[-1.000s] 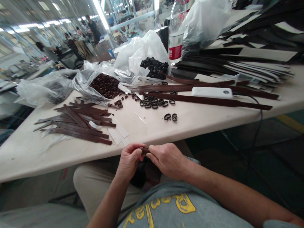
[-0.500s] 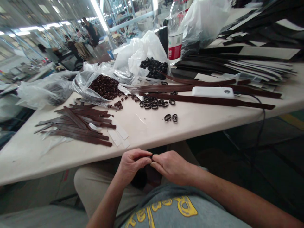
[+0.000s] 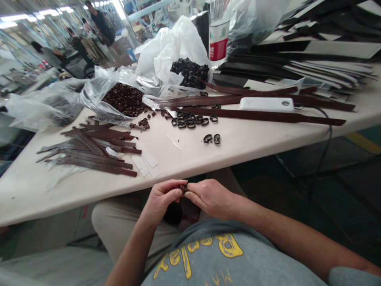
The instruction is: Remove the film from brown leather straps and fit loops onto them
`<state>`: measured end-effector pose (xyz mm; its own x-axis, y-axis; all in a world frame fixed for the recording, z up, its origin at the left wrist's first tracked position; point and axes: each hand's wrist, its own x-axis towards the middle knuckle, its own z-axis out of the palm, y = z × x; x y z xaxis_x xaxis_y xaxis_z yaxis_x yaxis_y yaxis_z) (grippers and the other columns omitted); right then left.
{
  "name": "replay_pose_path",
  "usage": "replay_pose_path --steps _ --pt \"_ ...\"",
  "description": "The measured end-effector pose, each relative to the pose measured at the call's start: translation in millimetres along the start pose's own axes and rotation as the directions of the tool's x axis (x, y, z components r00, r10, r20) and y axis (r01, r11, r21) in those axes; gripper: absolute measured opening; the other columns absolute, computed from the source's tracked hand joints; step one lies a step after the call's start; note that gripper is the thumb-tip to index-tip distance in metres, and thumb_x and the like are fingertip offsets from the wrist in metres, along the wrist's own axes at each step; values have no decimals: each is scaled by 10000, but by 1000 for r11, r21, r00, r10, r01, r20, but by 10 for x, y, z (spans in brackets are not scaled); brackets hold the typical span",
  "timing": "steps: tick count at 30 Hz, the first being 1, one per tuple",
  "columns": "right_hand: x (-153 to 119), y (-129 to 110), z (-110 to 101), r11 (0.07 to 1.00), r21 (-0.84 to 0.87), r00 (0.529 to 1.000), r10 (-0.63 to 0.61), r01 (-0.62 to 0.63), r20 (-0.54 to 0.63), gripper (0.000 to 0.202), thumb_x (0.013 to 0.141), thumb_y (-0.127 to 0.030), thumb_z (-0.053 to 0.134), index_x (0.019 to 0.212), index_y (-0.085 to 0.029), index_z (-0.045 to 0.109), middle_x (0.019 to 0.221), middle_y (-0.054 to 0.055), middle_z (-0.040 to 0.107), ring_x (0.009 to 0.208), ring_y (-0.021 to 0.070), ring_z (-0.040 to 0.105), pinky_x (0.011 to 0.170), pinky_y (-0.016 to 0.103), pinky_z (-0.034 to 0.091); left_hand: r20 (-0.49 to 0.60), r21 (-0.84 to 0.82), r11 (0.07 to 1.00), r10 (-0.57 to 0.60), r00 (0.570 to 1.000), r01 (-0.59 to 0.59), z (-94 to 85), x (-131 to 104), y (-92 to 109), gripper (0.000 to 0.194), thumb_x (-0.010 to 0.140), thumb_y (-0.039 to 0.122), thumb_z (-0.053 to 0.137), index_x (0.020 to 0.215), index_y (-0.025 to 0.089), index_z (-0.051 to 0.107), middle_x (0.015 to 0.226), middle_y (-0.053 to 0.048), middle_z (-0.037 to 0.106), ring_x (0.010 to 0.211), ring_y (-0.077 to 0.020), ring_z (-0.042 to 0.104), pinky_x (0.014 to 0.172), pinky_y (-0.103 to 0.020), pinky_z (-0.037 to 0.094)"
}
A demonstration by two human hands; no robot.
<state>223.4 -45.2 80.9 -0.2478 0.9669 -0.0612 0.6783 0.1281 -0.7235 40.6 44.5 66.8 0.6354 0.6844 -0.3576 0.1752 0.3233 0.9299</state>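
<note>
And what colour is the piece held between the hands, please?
The held piece is dark brown, seen in the head view.

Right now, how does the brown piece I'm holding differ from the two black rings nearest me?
The piece is brown; the rings are black. The piece is pinched between your left hand and right hand, while the rings lie on the table. The piece is partly covered, whereas the rings are in plain view. Both are small.

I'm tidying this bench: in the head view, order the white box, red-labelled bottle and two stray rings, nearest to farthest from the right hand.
1. Two stray rings: straight ahead of the right hand.
2. White box: ahead, rightward.
3. Red-labelled bottle: farthest back.
</note>
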Motion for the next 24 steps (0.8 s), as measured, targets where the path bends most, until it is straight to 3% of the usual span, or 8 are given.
replay_pose_path --steps 3,6,10,14,19,24 --pt "-7 26 -24 998 -58 997 5 0 73 363 1050 -328 394 927 -137 678 838 76 712 711 178 628 604 274 341 65 172 983 58 996 -68 -19 -7 91 222 737 267 776 945 197 813 727 -26 664 606 -98 532 566 -202 434" --pt "-19 60 -14 999 -26 991 -39 42 129 373 1045 -307 395 870 -130 672 769 58 681 648 158 580 580 270 327 154 222 969 78 985 -112 -26 -6 130 226 718 249 793 936 195 816 713 -27 644 607 -109 531 554 -209 429" --pt "-28 94 90 953 278 984 -149 116 101 353 1026 -228 385 772 -143 615 702 4 600 603 118 512 583 235 360 196 125 987 71 978 -97 -21 -17 28 285 681 300 832 949 204 815 673 -14 606 578 -109 506 521 -211 411" --pt "-7 96 173 843 522 985 -173 134 26 383 1039 -279 329 763 -162 566 701 -14 559 635 116 512 626 223 408 123 90 978 175 977 -186 -3 -64 -54 235 756 343 784 952 216 811 677 -7 599 557 -96 500 531 -213 412" --pt "-17 92 76 943 333 999 -34 21 32 255 1016 -337 422 932 -163 587 811 19 619 697 145 546 631 237 382 74 220 943 240 968 -251 -35 -101 40 161 823 289 723 941 217 807 678 -6 597 576 -96 525 542 -205 411" --pt "-104 93 -17 987 143 993 65 -79 101 236 1014 -336 450 901 -175 581 749 2 607 639 142 527 577 235 306 13 223 939 267 964 -263 -135 -96 59 170 819 289 725 946 204 802 668 -5 594 572 -93 524 540 -203 407"
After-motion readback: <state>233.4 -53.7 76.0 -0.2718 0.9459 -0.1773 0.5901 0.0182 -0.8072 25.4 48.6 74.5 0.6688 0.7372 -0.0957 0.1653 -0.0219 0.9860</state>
